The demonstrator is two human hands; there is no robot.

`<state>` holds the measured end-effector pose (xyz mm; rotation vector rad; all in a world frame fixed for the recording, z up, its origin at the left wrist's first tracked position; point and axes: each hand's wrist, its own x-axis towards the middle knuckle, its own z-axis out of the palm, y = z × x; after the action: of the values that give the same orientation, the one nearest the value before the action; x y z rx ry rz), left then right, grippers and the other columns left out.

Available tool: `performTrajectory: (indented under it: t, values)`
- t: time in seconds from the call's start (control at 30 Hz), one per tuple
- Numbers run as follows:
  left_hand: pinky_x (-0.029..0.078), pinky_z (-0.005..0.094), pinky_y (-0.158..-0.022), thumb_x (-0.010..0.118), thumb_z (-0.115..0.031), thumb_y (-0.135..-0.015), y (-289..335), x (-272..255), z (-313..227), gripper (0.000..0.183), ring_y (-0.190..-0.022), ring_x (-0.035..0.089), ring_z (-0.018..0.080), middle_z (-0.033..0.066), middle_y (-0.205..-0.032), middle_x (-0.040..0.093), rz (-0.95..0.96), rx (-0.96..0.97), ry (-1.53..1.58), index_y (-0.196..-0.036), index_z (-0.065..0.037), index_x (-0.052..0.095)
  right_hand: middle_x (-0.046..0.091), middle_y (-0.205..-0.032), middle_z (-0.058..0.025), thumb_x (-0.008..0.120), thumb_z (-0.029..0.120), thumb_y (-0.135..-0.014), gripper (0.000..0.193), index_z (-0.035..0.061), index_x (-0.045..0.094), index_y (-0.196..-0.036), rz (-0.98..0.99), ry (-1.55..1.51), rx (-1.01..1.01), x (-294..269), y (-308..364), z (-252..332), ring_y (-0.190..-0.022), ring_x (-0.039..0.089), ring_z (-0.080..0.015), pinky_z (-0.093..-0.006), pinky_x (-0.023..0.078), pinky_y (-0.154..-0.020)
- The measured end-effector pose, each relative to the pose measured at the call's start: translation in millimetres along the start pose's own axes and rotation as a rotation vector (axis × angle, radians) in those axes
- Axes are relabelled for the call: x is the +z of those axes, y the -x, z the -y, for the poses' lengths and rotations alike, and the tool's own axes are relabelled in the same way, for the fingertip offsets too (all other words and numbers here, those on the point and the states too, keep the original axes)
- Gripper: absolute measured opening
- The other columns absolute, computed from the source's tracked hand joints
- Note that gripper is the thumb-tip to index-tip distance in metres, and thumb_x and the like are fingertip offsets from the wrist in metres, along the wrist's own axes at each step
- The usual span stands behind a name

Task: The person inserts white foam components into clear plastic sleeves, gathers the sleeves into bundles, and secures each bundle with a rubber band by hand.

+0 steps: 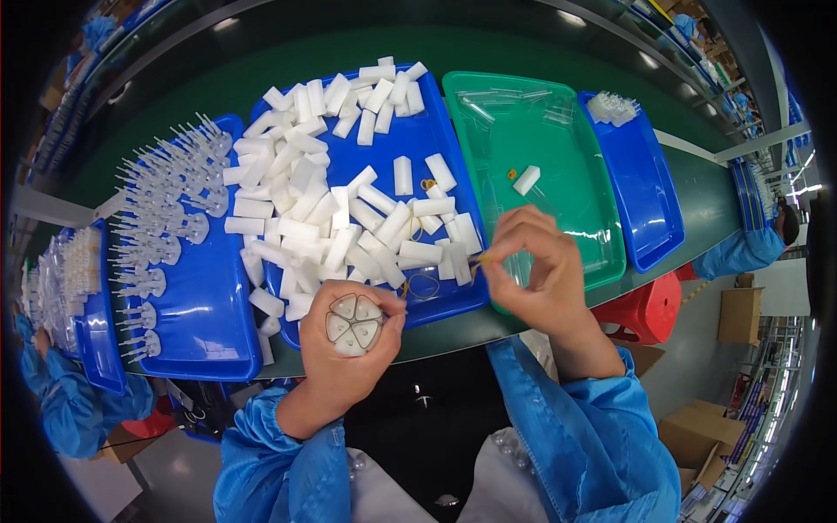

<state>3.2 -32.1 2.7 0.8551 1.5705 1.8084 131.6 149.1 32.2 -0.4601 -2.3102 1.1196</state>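
Note:
My left hand (349,349) is wrapped round an upright bundle of white wedge-shaped pieces (353,322). Their ends face up and fit together into a circle with dark lines between them. To its right, my right hand (539,270) is closed in a pinch, slightly blurred, with a thin yellow rubber band (479,259) at the fingertips. A loop of rubber band (424,288) shows by the left fingers; whether it is the same band I cannot tell. Just beyond both hands, many loose white blocks (301,205) lie heaped in a blue tray (362,157).
A green tray (558,131) at right holds clear tubes (478,109), a white block (527,180) and an orange band (512,173). Farther right is another blue tray (645,200). At left, a blue tray (205,318) carries clear stemmed parts (166,187). A red stool (649,309) stands below right.

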Motion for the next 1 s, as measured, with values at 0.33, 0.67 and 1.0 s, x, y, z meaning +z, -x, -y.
performTrajectory:
  t: [0.33, 0.67, 1.0]
  values:
    - [0.048, 0.0239, -0.074, 0.07, 0.004, -0.071, -7.4, 18.6, -4.5, 0.03, -0.086, 0.061, 0.0129, 0.0133, -0.098, 0.063, 0.186, 0.005, -0.1, -0.093, -0.001, 0.05, 0.055, -0.07, 0.0005, 0.069, 0.005, -0.056, 0.015, 0.0116, 0.06, -0.067, 0.099, 0.178, -0.166, 16.1, 7.2, 22.3, -0.078, 0.055, -0.0189, -0.0321, 0.031, -0.074]
    - [0.046, 0.0219, -0.067, 0.068, 0.0, -0.074, -10.7, 8.5, -7.9, 0.026, -0.075, 0.057, 0.0073, 0.0073, -0.094, 0.063, 0.372, -0.259, 0.026, -0.093, -0.004, 0.051, 0.056, -0.075, 0.0, 0.068, 0.007, -0.059, 0.014, 0.0125, 0.058, -0.068, 0.048, 0.374, -0.236, 15.5, 9.2, 23.4, -0.078, 0.056, -0.0192, -0.0346, 0.034, -0.073]
    - [0.044, 0.0244, -0.059, 0.068, 0.004, -0.068, -7.5, -11.8, -6.5, 0.021, -0.065, 0.054, 0.0153, 0.0104, -0.079, 0.055, 0.815, -0.469, 1.209, -0.081, -0.001, 0.052, 0.056, -0.061, -0.0004, 0.047, 0.016, -0.086, 0.011, 0.0054, 0.044, -0.082, 0.601, -1.72, 0.007, 7.4, 18.9, 6.7, -0.06, 0.058, -0.0173, -0.0363, 0.04, -0.077]
